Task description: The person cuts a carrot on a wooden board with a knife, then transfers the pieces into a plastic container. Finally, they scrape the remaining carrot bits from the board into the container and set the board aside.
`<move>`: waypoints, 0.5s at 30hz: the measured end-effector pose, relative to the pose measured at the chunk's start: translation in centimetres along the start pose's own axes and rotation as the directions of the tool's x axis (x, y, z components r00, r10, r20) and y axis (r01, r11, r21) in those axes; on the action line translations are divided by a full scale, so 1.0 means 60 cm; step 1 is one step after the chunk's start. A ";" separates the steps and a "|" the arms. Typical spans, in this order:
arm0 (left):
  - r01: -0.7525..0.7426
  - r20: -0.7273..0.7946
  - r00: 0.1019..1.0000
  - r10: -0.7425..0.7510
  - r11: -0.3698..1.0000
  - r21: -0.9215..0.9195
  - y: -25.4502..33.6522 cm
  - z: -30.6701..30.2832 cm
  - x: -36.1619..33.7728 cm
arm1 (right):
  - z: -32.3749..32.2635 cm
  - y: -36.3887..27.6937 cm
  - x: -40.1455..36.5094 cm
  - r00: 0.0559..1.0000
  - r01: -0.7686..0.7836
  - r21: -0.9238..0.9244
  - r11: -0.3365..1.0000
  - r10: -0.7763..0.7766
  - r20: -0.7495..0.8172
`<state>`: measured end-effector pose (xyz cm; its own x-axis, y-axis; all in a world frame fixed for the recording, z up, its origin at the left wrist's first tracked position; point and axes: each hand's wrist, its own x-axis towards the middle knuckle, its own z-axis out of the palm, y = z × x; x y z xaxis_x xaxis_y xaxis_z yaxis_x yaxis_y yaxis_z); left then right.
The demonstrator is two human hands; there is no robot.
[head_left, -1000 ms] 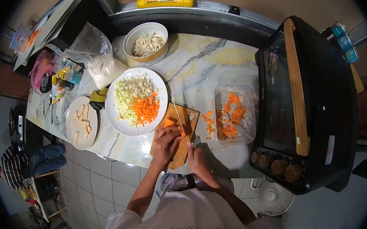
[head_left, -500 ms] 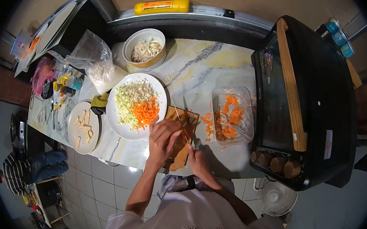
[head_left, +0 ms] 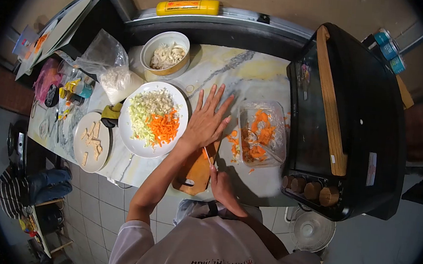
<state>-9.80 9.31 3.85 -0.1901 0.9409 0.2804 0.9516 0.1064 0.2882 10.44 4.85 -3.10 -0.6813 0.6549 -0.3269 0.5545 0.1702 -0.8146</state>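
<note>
My left hand (head_left: pixel 205 121) is spread palm down over the far part of the wooden cutting board (head_left: pixel 193 176), hiding most of what lies there. In my right hand (head_left: pixel 221 185) is a knife (head_left: pixel 207 155), its blade pointing away over the board, partly hidden. Left of my left hand, a white plate (head_left: pixel 132 144) holds diced orange carrot (head_left: pixel 164 127), pale green bits and whitish bits. Carrot peelings (head_left: pixel 261 133) lie in a clear plastic container (head_left: pixel 283 119) on the right, with more scraps between it and the board.
A bowl of whitish pieces (head_left: pixel 167 56), a bag of white powder (head_left: pixel 118 85) and a plate of strips (head_left: pixel 89 145) stand left. A black oven (head_left: pixel 366 124) stands right. Another person (head_left: pixel 13 193) is at the far lower left, near a fan-less shelf.
My left hand has moved forward and opened out, its fingers now spread. My right hand has shifted slightly down with the knife. The whole view has moved a little.
</note>
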 end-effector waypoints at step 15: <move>0.117 -0.117 0.987 -0.113 0.993 0.028 0.003 -0.013 0.007 | -0.009 -0.025 0.000 0.995 -0.057 0.022 0.998 0.055 0.083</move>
<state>-9.89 9.50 4.77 -0.3231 0.8788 0.3510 0.9292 0.2244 0.2936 9.85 4.98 -1.61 -0.6875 0.5997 -0.4096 0.5814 0.1166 -0.8052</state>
